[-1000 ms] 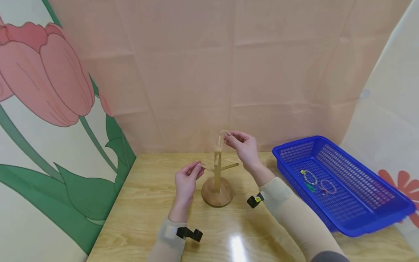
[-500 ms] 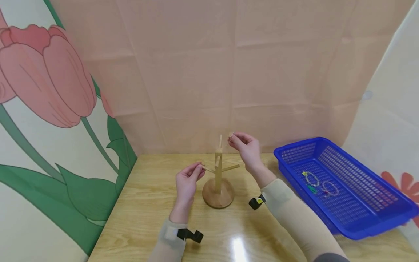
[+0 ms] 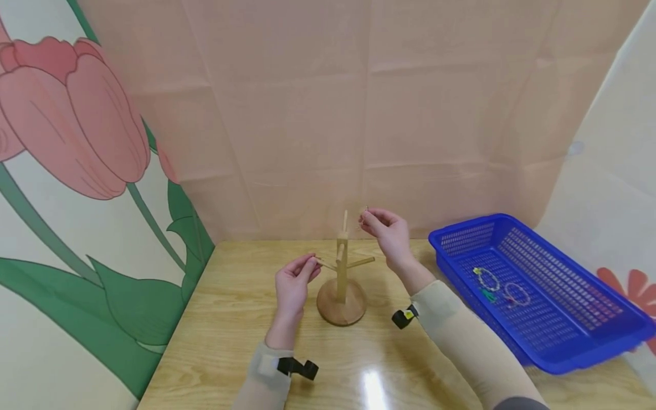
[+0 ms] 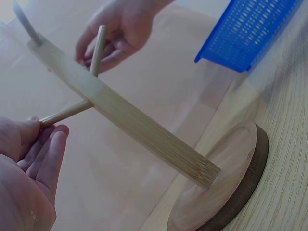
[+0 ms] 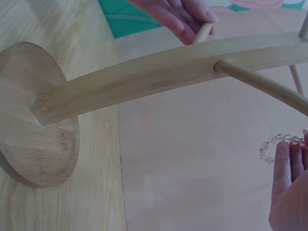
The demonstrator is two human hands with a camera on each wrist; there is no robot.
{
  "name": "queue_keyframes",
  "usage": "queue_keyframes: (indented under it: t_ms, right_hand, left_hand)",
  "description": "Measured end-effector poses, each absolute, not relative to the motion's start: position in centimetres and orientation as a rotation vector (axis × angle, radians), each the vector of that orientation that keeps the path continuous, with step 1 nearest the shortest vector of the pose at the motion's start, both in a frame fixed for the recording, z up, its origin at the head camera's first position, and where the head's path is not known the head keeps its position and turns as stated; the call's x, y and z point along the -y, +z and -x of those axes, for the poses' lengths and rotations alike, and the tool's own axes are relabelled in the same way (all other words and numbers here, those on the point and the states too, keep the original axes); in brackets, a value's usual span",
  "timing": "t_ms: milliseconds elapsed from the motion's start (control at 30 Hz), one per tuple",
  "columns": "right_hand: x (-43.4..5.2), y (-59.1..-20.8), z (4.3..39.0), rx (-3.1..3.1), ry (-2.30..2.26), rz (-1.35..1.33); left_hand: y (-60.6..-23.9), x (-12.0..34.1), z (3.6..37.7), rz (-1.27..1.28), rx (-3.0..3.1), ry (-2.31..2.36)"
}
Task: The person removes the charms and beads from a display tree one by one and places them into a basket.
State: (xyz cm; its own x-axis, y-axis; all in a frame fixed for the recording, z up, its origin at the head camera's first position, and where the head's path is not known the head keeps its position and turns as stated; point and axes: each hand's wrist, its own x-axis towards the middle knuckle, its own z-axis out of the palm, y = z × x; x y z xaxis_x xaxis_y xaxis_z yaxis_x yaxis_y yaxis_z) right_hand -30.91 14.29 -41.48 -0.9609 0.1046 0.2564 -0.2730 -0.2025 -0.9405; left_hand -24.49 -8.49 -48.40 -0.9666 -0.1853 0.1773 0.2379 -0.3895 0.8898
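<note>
A wooden stand with a round base and several pegs rises from the table. My left hand pinches the tip of its left peg between thumb and fingers. To the right of the stand's top, my right hand holds a bracelet of clear beads, apart from the pegs. Part of the bracelet is hidden by the fingers. In the left wrist view the right hand shows behind the post.
At the right stands a blue plastic basket. Inside it lie a bracelet with yellow and green parts and a pinkish bracelet. A pink cloth backdrop hangs behind the table.
My right hand has drawn the beaded bracelet off to the right, away from the stand's top peg. The left hand keeps its pinch on the left peg.
</note>
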Motion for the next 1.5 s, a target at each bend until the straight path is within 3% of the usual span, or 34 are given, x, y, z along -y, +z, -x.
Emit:
queue_keyframes:
  t_ms: [600, 1500]
  right_hand:
    - [-15.5, -41.4, 30.9, 1.838, 2.258, -0.150]
    - [-22.1, -43.2, 29.7, 1.958, 2.188, -0.054]
  left_hand:
    - [-48.2, 8.6, 24.5, 0.047, 1.565, -2.419]
    - [-48.5, 8.6, 24.6, 0.054, 1.574, -2.407]
